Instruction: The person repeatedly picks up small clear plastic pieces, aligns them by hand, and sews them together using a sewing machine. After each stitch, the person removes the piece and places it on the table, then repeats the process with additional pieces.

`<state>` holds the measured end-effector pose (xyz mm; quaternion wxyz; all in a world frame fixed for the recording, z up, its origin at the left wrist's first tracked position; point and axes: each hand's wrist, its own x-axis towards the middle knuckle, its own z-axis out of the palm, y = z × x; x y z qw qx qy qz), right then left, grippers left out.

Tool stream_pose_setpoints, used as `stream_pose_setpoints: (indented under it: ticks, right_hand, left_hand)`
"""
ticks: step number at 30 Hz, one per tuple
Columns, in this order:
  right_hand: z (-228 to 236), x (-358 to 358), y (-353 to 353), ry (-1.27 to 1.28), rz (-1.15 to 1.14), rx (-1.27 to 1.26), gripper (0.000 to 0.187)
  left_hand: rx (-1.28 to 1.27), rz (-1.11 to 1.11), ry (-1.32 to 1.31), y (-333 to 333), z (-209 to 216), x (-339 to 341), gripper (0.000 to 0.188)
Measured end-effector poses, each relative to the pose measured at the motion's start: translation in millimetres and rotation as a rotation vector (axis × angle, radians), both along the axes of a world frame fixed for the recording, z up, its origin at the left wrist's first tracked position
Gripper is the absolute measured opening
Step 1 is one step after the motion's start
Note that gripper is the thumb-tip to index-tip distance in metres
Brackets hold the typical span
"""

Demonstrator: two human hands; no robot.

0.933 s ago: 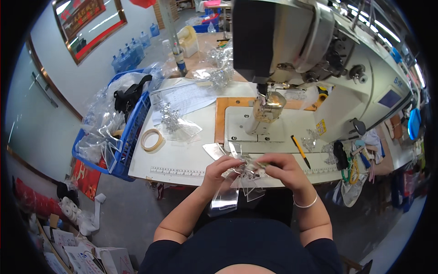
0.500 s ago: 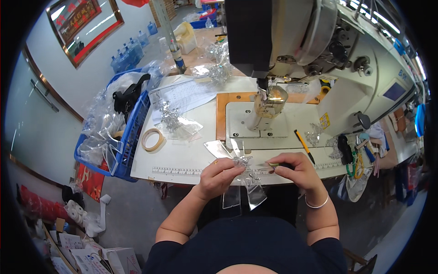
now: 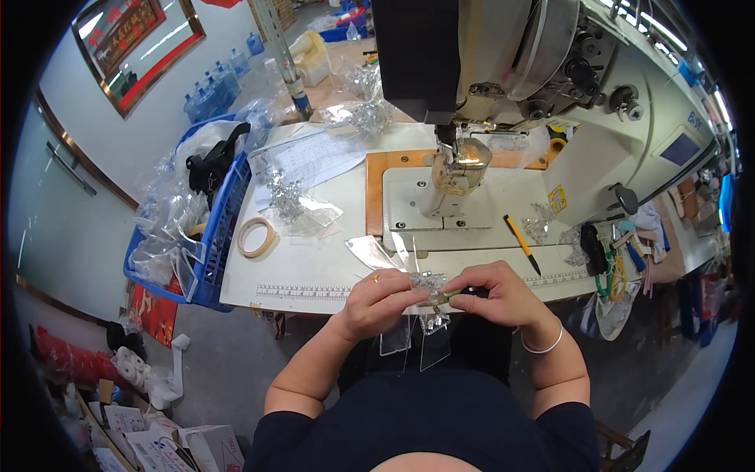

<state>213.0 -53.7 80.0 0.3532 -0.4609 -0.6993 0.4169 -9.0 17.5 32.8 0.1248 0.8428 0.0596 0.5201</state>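
My left hand [image 3: 379,303] is closed on a bundle of clear plastic strips [image 3: 395,340] with silvery glittering parts at its middle. Some strips fan out above the fingers onto the table, and others hang below the table's front edge. My right hand [image 3: 497,294] grips a slim tool with a dark handle [image 3: 472,291] and a greenish part near the fingertips; its exact kind cannot be made out. The tool's front end meets the bundle beside my left fingertips. Fingers hide much of the bundle's middle.
A post-bed sewing machine [image 3: 456,185] stands beyond my hands. Left on the table lie a tape roll [image 3: 256,237], a silvery plastic piece [image 3: 287,197] and paper sheets [image 3: 322,161]. A yellow-black pen [image 3: 521,244] is at right. A blue basket [image 3: 224,259] flanks the table.
My right hand has moved left with the tool, up to the bundle and close to my left fingers. The hanging strips have turned slightly, and the view has shifted a little.
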Motion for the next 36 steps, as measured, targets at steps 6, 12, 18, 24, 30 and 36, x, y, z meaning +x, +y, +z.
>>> stream_pose_setpoints:
  ticks: [6, 12, 18, 24, 30, 36]
  right_hand:
    - [-6, 3, -4, 0.405, -0.224, -0.087, 0.015]
    - [-41, -7, 4, 0.377, -0.477, -0.07, 0.029]
    - [-77, -49, 13, 0.874, -0.375, -0.18, 0.036]
    - [-64, -51, 28, 0.71, -0.58, -0.175, 0.018]
    - [-64, -43, 39, 0.667, -0.645, -0.057, 0.014]
    - [-56, -44, 40, 0.674, -0.621, -0.038, 0.009]
  left_hand:
    - [-0.452, 0.058, -0.101, 0, -17, -8, 0.039]
    - [-1.688, -0.3, -0.673, 10, -22, 10, 0.035]
    - [-1.735, -0.205, -0.881, 0, -17, 34, 0.023]
    - [-1.855, -0.415, -0.914, -1, -22, 32, 0.026]
    - [-1.977, -0.431, -0.987, -2, -16, 38, 0.029]
    - [-1.932, -0.405, -1.046, -4, -20, 46, 0.03]
